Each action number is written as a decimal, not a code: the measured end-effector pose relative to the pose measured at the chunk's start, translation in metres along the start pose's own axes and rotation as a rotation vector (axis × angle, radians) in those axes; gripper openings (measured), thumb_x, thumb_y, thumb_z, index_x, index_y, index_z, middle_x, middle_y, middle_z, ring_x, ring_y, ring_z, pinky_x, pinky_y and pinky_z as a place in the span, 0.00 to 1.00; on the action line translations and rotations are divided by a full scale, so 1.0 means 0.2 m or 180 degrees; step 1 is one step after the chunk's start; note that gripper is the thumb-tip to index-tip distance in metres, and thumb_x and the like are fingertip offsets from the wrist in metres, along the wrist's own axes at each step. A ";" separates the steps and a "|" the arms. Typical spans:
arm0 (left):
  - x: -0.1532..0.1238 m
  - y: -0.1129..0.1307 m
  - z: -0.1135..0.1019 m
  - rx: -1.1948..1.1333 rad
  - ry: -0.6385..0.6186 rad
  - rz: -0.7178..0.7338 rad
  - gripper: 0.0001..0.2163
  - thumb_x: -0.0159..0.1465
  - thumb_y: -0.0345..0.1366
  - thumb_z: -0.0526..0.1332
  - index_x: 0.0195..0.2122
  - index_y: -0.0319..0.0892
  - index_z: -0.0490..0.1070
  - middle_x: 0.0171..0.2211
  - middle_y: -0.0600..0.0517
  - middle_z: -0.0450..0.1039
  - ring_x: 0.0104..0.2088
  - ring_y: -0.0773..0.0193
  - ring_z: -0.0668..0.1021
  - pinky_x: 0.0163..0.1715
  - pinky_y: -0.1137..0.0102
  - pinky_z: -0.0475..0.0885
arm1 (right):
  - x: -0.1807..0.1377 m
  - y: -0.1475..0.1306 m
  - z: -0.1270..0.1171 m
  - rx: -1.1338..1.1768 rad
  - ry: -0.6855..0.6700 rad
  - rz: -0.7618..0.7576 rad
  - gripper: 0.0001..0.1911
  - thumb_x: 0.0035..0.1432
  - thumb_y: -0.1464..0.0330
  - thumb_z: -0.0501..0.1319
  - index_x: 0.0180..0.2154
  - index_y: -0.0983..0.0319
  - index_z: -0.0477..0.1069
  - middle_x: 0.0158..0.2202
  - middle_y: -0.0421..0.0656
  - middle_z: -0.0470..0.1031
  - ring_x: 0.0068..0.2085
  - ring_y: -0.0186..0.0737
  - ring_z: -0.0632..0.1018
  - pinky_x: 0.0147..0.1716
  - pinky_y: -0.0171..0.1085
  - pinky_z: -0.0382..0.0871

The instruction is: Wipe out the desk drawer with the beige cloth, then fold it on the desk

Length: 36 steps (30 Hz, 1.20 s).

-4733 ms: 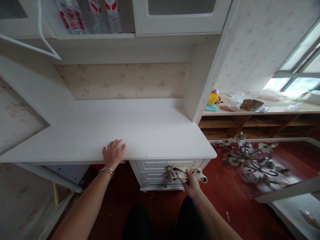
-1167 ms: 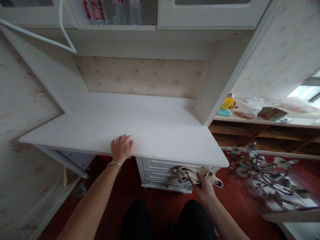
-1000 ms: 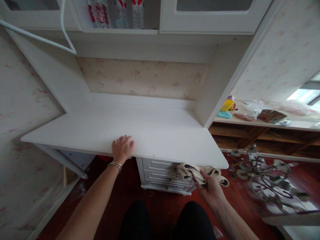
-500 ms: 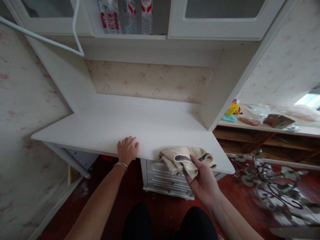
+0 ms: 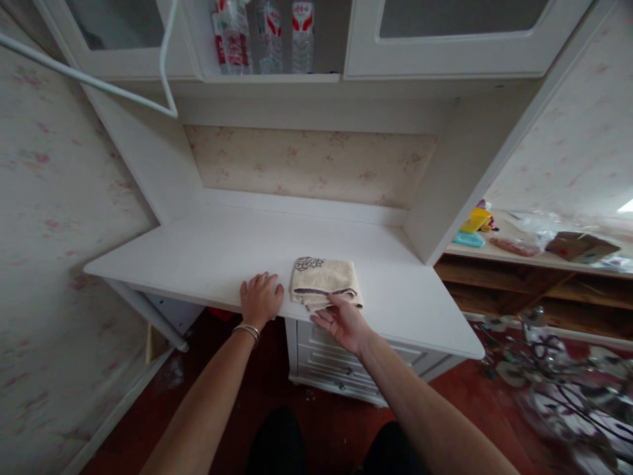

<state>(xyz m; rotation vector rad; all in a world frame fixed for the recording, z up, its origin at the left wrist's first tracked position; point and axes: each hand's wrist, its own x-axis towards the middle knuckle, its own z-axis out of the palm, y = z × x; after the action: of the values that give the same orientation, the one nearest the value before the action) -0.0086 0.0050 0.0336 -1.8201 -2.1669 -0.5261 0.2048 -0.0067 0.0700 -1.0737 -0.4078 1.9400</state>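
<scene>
Folded towel (image 5: 324, 282) lying on desk (image 5: 198, 254) near front edge. Right hand (image 5: 341, 321) open, fingers loosely spread, fingertips touching towel's near edge. Left hand (image 5: 260, 298) flat, palm down, on front edge just beside towel.

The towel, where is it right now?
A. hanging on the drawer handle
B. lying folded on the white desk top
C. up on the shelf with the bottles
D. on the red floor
B: the folded beige towel lies flat on the white desk top, between the left hand and the open right hand, whose fingertips touch its near edge.
</scene>
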 end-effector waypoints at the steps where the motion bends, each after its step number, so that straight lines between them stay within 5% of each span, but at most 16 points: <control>1: 0.00 0.00 0.00 -0.0003 0.0006 0.0001 0.17 0.67 0.42 0.51 0.54 0.49 0.71 0.58 0.47 0.69 0.57 0.51 0.68 0.59 0.49 0.56 | -0.04 0.00 -0.04 -0.0167 -0.0068 0.0075 0.07 0.67 0.71 0.56 0.46 0.62 0.69 0.39 0.43 0.80 0.34 0.37 0.81 0.38 0.40 0.80; 5: 0.01 0.00 0.01 -0.0028 -0.0084 -0.0052 0.18 0.67 0.43 0.51 0.54 0.50 0.71 0.59 0.48 0.68 0.57 0.52 0.68 0.60 0.49 0.56 | -0.23 -0.11 -0.19 -0.1135 -0.0322 0.0436 0.08 0.62 0.69 0.62 0.43 0.64 0.71 0.42 0.46 0.79 0.34 0.38 0.81 0.36 0.38 0.78; 8: 0.02 -0.01 0.02 -0.0047 -0.0130 -0.0090 0.18 0.67 0.43 0.51 0.55 0.50 0.70 0.59 0.48 0.68 0.58 0.52 0.68 0.60 0.50 0.55 | -0.32 -0.29 -0.36 -0.1983 -0.0248 0.0141 0.10 0.61 0.66 0.63 0.43 0.64 0.73 0.44 0.49 0.79 0.35 0.38 0.80 0.35 0.35 0.75; 10: 0.02 -0.01 0.03 -0.0044 -0.0136 -0.0082 0.18 0.67 0.44 0.51 0.55 0.50 0.70 0.60 0.48 0.68 0.58 0.52 0.67 0.60 0.50 0.55 | -0.32 -0.44 -0.53 -0.2631 0.0380 -0.0521 0.09 0.62 0.66 0.60 0.41 0.64 0.74 0.43 0.50 0.79 0.35 0.39 0.79 0.35 0.36 0.74; 13: 0.02 -0.01 0.03 -0.0018 -0.0166 -0.0084 0.19 0.67 0.44 0.51 0.55 0.49 0.70 0.60 0.48 0.68 0.58 0.51 0.68 0.59 0.49 0.56 | -0.26 -0.64 -0.80 -0.3920 0.1855 -0.1422 0.13 0.64 0.64 0.55 0.44 0.63 0.73 0.47 0.52 0.77 0.47 0.48 0.77 0.45 0.42 0.71; 15: 0.03 -0.01 0.04 0.0000 -0.0196 -0.0076 0.19 0.67 0.44 0.50 0.55 0.49 0.70 0.60 0.48 0.68 0.58 0.51 0.68 0.59 0.49 0.57 | -0.22 -0.72 -0.95 -0.4615 0.2657 -0.1342 0.21 0.63 0.62 0.53 0.54 0.65 0.69 0.54 0.57 0.71 0.54 0.56 0.73 0.52 0.49 0.66; 17: 0.03 -0.01 0.04 0.0022 -0.0210 -0.0060 0.19 0.67 0.45 0.50 0.56 0.49 0.70 0.60 0.48 0.68 0.58 0.51 0.68 0.58 0.49 0.58 | -0.18 -0.73 -1.03 -0.4857 0.3024 -0.0958 0.27 0.64 0.58 0.50 0.60 0.65 0.62 0.58 0.60 0.66 0.57 0.62 0.70 0.53 0.54 0.65; 22: 0.03 0.00 0.04 0.0049 -0.0242 -0.0072 0.20 0.67 0.45 0.49 0.56 0.49 0.70 0.60 0.48 0.67 0.58 0.51 0.68 0.59 0.50 0.58 | -0.14 -0.67 -1.04 -0.4888 0.3376 -0.0542 0.31 0.66 0.52 0.40 0.62 0.60 0.60 0.57 0.61 0.64 0.55 0.67 0.71 0.49 0.57 0.65; 36: 0.02 0.01 0.02 0.0072 -0.0323 -0.0056 0.21 0.68 0.45 0.49 0.58 0.49 0.68 0.61 0.48 0.66 0.59 0.52 0.67 0.59 0.52 0.57 | -0.16 -0.68 -1.04 -0.4942 0.3376 -0.0524 0.33 0.65 0.50 0.39 0.63 0.59 0.57 0.55 0.61 0.65 0.54 0.63 0.72 0.48 0.55 0.66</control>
<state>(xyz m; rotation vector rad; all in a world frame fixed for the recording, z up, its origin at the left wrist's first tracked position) -0.0065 0.0113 0.0323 -1.8552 -2.2466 -0.4197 0.4533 0.0226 0.0511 -2.6108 -1.3304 0.3594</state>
